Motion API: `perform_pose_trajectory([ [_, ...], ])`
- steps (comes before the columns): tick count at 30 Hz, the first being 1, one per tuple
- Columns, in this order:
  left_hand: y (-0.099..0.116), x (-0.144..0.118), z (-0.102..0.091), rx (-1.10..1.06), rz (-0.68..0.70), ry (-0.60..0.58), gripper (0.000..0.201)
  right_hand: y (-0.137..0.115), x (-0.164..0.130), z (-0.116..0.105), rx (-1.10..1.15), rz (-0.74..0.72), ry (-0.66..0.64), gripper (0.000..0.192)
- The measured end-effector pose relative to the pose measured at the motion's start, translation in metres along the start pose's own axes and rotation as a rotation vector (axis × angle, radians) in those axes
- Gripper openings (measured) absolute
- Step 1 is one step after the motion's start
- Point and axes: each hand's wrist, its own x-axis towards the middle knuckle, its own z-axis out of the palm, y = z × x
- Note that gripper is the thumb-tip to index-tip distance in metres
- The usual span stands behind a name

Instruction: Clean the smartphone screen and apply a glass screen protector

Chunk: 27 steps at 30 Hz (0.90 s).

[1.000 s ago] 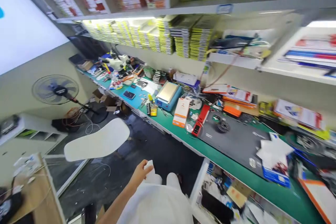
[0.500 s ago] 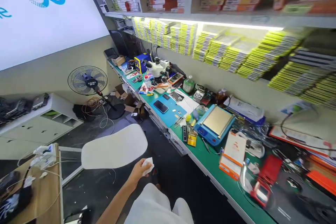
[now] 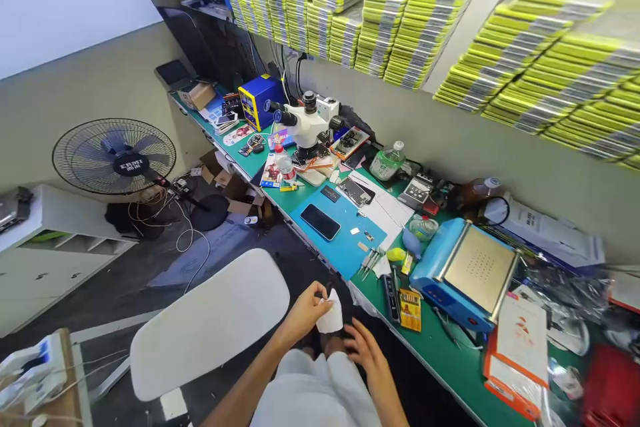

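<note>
A small white tissue [image 3: 331,315] hangs from my left hand [image 3: 306,312], pinched between thumb and fingers above my lap. Close by on its right, my right hand [image 3: 367,350] has its fingers apart and holds nothing. Beyond both hands, a dark smartphone [image 3: 321,221] lies on a blue mat [image 3: 345,255] on the green workbench. Several tweezers [image 3: 371,261] rest at the mat's near corner. Beside them lie a black handheld tool [image 3: 391,297] and a yellow bit set [image 3: 410,309].
A blue heating plate [image 3: 465,273] stands right of the mat, with white and orange boxes [image 3: 520,347] next to it. A microscope [image 3: 306,125] and water bottle [image 3: 285,164] stand farther back. At left are a white stool seat [image 3: 213,320] and a floor fan [image 3: 117,157].
My view has moved closer to the bench and tilted down. The left hand has moved right with the tissue, and my right hand has come into view beside it.
</note>
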Motion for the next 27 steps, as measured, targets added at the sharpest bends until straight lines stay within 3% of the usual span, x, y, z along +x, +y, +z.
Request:
perform_pose_trajectory([
  [4, 0.03, 0.045, -0.02, 0.029, 0.075, 0.014, 0.022, -0.038, 0.08, 0.075, 0.076, -0.085, -0.156, 0.075],
  [8, 0.056, 0.085, -0.042, 0.059, 0.096, 0.076, 0.024, -0.068, 0.13, 0.105, 0.046, -0.156, -0.155, 0.043],
  [11, 0.072, 0.115, -0.054, 0.101, 0.095, 0.147, 0.028, -0.087, 0.162, 0.117, -0.033, -0.237, -0.056, 0.03],
  [15, 0.085, 0.159, -0.068, 0.176, 0.1, 0.163, 0.032, -0.108, 0.197, 0.136, -0.177, -0.367, 0.061, 0.031],
  [21, 0.091, 0.216, -0.102, 0.427, 0.085, 0.148, 0.037, -0.11, 0.238, 0.173, -0.382, -0.527, 0.296, 0.036],
  [24, 0.099, 0.221, -0.131, 0.592, 0.094, 0.138, 0.038, -0.098, 0.246, 0.185, -0.443, -0.552, 0.492, 0.047],
  [27, 0.105, 0.211, -0.181, 0.704, 0.074, 0.154, 0.048, -0.07, 0.232, 0.185, -0.44, -0.508, 0.759, 0.058],
])
